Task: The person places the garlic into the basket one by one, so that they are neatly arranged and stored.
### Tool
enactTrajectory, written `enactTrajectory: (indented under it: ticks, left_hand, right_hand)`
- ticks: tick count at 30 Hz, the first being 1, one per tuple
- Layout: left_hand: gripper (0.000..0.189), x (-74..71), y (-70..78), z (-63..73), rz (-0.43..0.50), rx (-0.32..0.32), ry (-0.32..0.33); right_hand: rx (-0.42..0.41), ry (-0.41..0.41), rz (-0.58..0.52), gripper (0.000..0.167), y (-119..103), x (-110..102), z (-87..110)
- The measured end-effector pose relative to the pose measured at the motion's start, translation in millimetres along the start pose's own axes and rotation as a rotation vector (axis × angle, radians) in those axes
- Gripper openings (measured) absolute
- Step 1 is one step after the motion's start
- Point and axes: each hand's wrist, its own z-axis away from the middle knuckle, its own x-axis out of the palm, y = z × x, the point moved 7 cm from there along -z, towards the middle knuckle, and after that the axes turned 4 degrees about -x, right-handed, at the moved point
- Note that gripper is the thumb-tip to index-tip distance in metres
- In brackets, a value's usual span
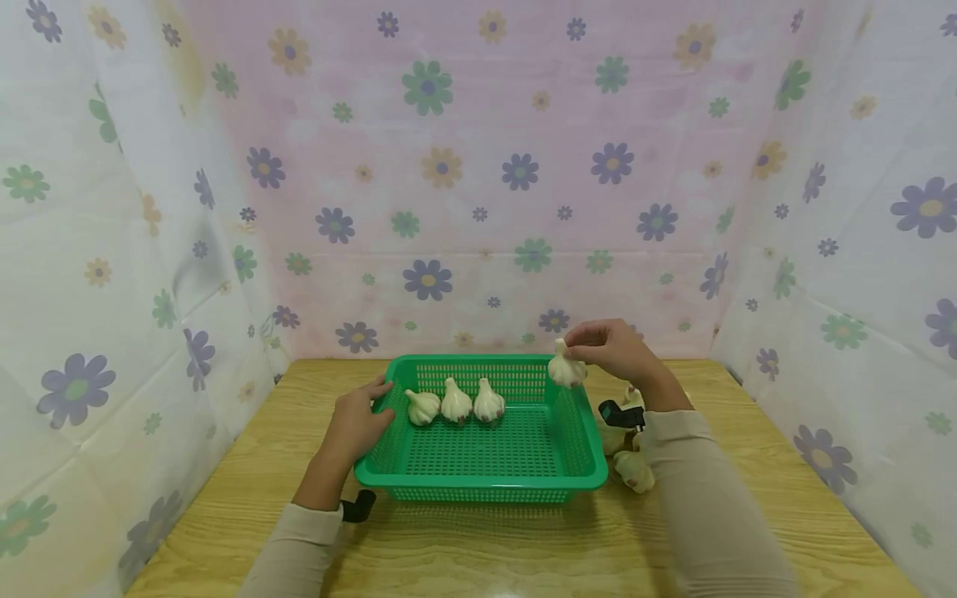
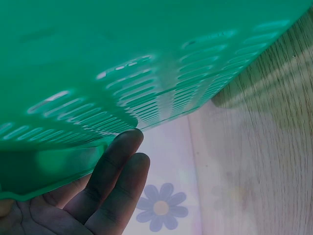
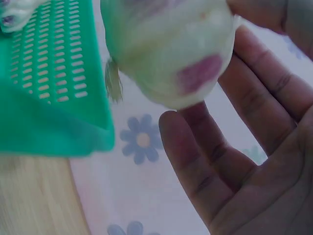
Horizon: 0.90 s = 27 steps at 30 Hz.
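A green plastic basket [image 1: 486, 482] with slotted walls stands on the table. Inside, toward its left and back, three garlic bulbs sit in a row: one leaning [image 1: 423, 408], then two with necks up, a middle bulb [image 1: 456, 404] and a right-hand bulb [image 1: 489, 402]. My left hand [image 1: 359, 422] holds the basket's left rim; in the left wrist view its fingers [image 2: 122, 174] lie under the rim against the outer wall. Over the basket's back right corner, my right hand [image 1: 615, 350] pinches another garlic bulb [image 1: 566, 368] by its neck. Purple patches mark that bulb in the right wrist view.
More garlic bulbs [image 1: 635, 471] lie on the wooden table [image 1: 299, 465] just right of the basket, partly hidden by the right forearm and its black wrist camera [image 1: 622, 415]. Flower-patterned cloth [image 1: 478, 191] encloses the back and both sides.
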Motion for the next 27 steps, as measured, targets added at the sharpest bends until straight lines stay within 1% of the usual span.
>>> enactTrajectory:
  ticks: [5, 8, 13, 16, 20, 24, 27]
  left_hand:
    - [0.054, 0.6, 0.4, -0.2, -0.002, 0.019, 0.007]
    - [0.055, 0.2, 0.6, -0.1, -0.001, 0.016, 0.008]
    - [0.054, -0.8, 1.2, 0.4, -0.005, 0.009, 0.009]
    - [0.054, -1.1, 1.4, 0.5, -0.003, 0.012, 0.009]
    - [0.054, -1.2, 1.5, 0.5, -0.005, 0.016, 0.008]
    - [0.054, -1.5, 1.8, 0.6, -0.001, 0.008, 0.004]
    - [0.055, -1.9, 1.8, 0.3, 0.006, 0.000, 0.001]
  right_hand:
    - [0.010, -0.002, 0.012, 0.037, 2, 11, -6.5]
    - [0.011, -0.004, 0.023, 0.039, 3, 14, -9.5]
    - [0.018, -0.015, 0.020, 0.037, 1, 20, -13.7]
    - [0.020, -0.027, 0.018, 0.032, 0, 24, -16.9]
    - [0.022, -0.032, 0.047, 0.026, 0, 28, -21.4]
    - [0.012, -0.039, 0.064, 0.026, -2, 34, -25.2]
    - [0.020, -0.041, 0.076, 0.024, -4, 38, -27.7]
